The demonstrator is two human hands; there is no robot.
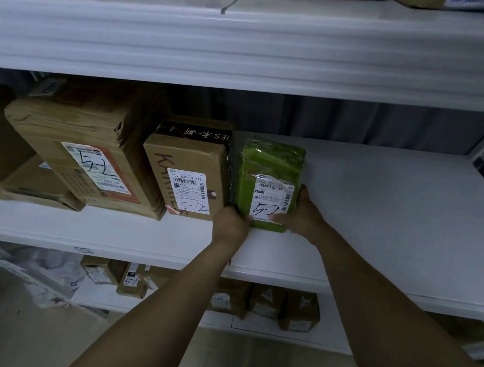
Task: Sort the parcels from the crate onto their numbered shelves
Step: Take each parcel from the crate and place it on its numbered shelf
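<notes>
Two hands clamped on the parcel, set apart at either side of its near end: left hand curled round the corner at 7 o'clock, right hand cupping the edge at 4 o'clock, thumb laid over the label. Sitting on the middle shelf, dead centre of view, pressed close beside a brown box at its 9 o'clock; touching or a hair apart, hard to call. Marked 5-2 by hand, it seems, same as that box and the bigger box further out at 9. Green film wrap, glossy and crinkled, so probably light, a bit squashy, and slick to grip; best taken low on both sides, squeezing the body rather than tugging loose film. Smooth white shelf board, likely easy to slide on, bare out towards 3 o'clock. Dim storeroom, a loaded shelf at 12, small parcels lower down at 6.
</notes>
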